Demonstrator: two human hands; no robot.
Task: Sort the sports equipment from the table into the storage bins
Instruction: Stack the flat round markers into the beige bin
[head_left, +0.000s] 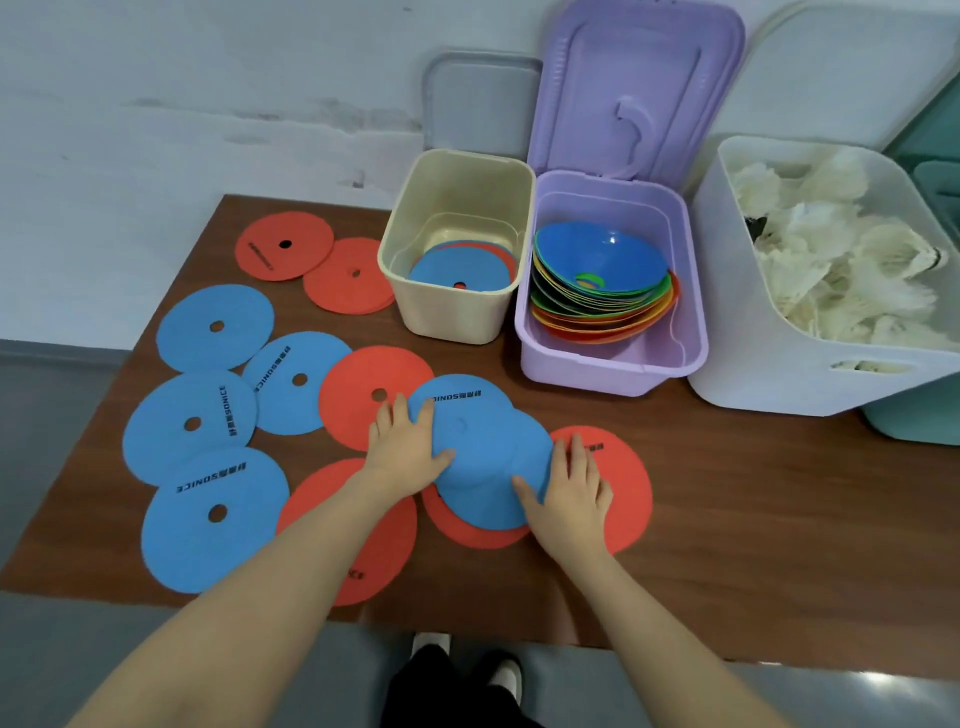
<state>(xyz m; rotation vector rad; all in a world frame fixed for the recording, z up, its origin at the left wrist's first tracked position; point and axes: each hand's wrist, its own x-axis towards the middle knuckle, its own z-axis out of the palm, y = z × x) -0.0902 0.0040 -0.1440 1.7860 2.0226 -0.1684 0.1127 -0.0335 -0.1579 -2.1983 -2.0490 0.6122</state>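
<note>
Flat blue and red marker discs with centre holes lie spread over the brown table (753, 519). My left hand (408, 449) and my right hand (571, 491) grip opposite edges of a small overlapping stack of blue discs (485, 452), held just above several red discs (358, 384). More blue discs (213, 325) lie to the left and two red discs (283, 247) at the back. The beige bin (415, 228) holds flat discs. In the purple bin (613, 374) sits a stack of coloured cones (597, 280).
A white bin (779, 364) full of white shuttlecocks stands at the right, with a teal bin (914, 421) behind it. The purple lid leans against the wall, and a grey lid stands behind the beige bin. The table's front edge is close to my feet.
</note>
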